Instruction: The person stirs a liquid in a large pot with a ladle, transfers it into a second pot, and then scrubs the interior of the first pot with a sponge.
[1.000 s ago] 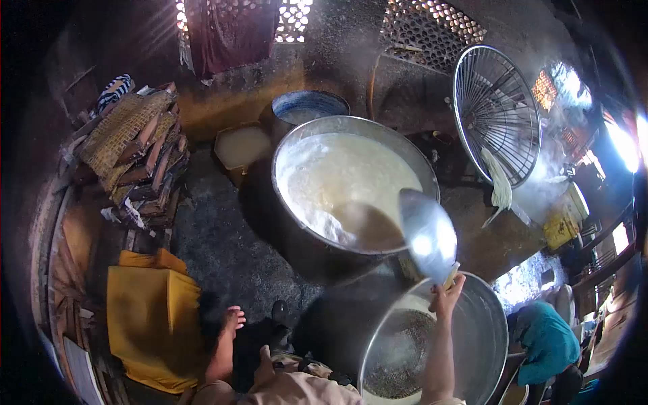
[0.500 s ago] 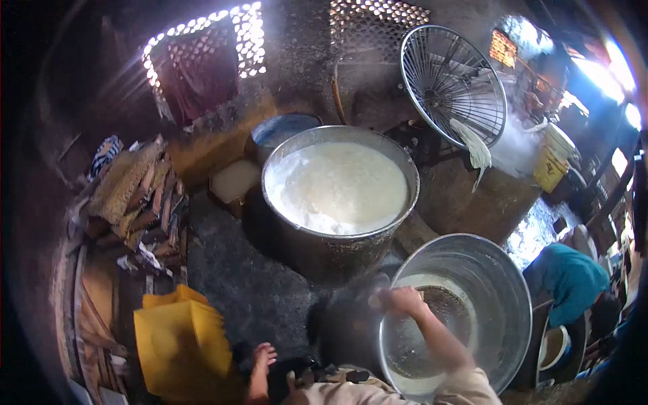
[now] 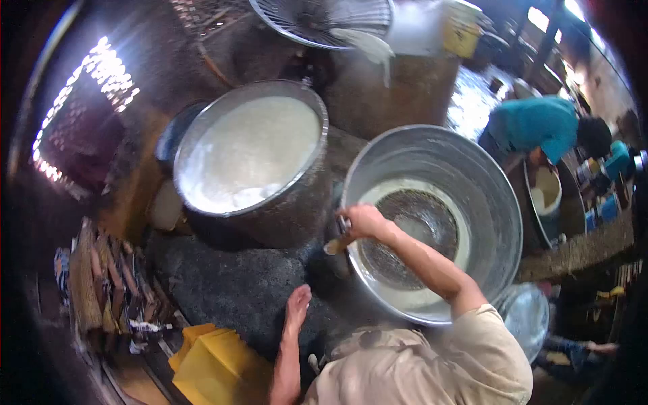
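My right hand (image 3: pixel 364 221) is closed around a short tan, wooden-looking handle (image 3: pixel 335 247) at the left rim of a wide metal pot (image 3: pixel 496 209). Whatever joins the handle is blurred and partly hidden. Inside this pot lies a shallow, murky liquid (image 3: pixel 415 223) with a pale ring round it. My left hand (image 3: pixel 298 307) hangs low over the dark floor, fingers stretched out and holding nothing. Ahead and to the left stands a tall metal vat (image 3: pixel 263 226) filled with whitish liquid (image 3: pixel 260 148).
Yellow containers (image 3: pixel 219 368) and stacked wood (image 3: pixel 101 283) lie at lower left. A round slatted metal basket (image 3: pixel 324 20) is at the top. On the right, a person in a teal shirt (image 3: pixel 533 125) bends over a container (image 3: pixel 548 189). A covered tub (image 3: pixel 526 317) stands below.
The view has turned and shifted right, so the pots appear farther left and higher. My right hand still grips the handle at the pot's left rim. My left hand stays free.
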The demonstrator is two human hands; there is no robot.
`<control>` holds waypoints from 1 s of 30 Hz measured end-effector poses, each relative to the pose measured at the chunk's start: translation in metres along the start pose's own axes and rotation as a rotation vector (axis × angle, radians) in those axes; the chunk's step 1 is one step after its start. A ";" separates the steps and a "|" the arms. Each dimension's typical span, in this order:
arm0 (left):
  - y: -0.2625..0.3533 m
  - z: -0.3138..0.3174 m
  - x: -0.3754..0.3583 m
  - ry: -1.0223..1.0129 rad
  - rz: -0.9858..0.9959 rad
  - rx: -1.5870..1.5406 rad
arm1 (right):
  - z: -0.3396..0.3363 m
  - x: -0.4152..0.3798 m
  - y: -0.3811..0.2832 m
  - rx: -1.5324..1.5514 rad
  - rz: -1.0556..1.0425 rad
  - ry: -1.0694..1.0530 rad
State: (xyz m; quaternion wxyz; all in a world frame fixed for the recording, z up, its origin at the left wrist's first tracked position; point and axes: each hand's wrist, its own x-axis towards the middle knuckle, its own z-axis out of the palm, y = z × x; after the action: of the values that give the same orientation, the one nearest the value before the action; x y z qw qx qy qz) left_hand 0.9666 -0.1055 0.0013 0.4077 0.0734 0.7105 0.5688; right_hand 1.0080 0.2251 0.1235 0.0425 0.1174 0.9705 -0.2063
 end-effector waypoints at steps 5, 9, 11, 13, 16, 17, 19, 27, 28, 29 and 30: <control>0.043 0.102 0.038 0.039 0.130 0.310 | 0.011 -0.069 0.117 0.717 0.311 0.641; 0.036 0.139 0.069 0.099 0.349 0.573 | 0.099 -0.154 0.233 1.055 0.789 0.857; 0.040 0.155 0.069 0.162 0.319 0.621 | 0.163 -0.200 0.277 1.498 1.062 0.950; 0.029 0.157 0.073 0.169 0.313 0.666 | 0.215 -0.243 0.298 1.568 1.385 0.961; 0.029 0.177 0.071 0.246 0.270 0.748 | 0.310 -0.286 0.321 1.498 1.781 0.906; 0.024 0.181 0.071 0.319 0.273 0.752 | 0.362 -0.302 0.329 1.275 1.835 0.834; 0.037 0.200 0.068 0.382 0.137 0.784 | 0.365 -0.305 0.324 1.286 1.905 0.541; 0.016 0.186 0.066 0.481 0.003 0.896 | 0.410 -0.287 0.343 1.631 1.774 0.673; 0.025 0.193 0.067 0.484 -0.114 0.904 | 0.416 -0.288 0.344 1.690 1.760 0.705; 0.025 0.196 0.068 0.494 -0.121 0.904 | 0.421 -0.290 0.345 1.711 1.733 0.712; 0.023 0.197 0.068 0.502 -0.060 0.885 | 0.426 -0.291 0.345 1.733 1.707 0.719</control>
State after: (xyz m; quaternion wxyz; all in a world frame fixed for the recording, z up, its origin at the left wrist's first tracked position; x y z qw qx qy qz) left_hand 1.0443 0.0883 -0.0162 0.1704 0.0800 0.9612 0.2015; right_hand 1.3896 0.2954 -0.3613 -0.1939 0.7419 0.0909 -0.6354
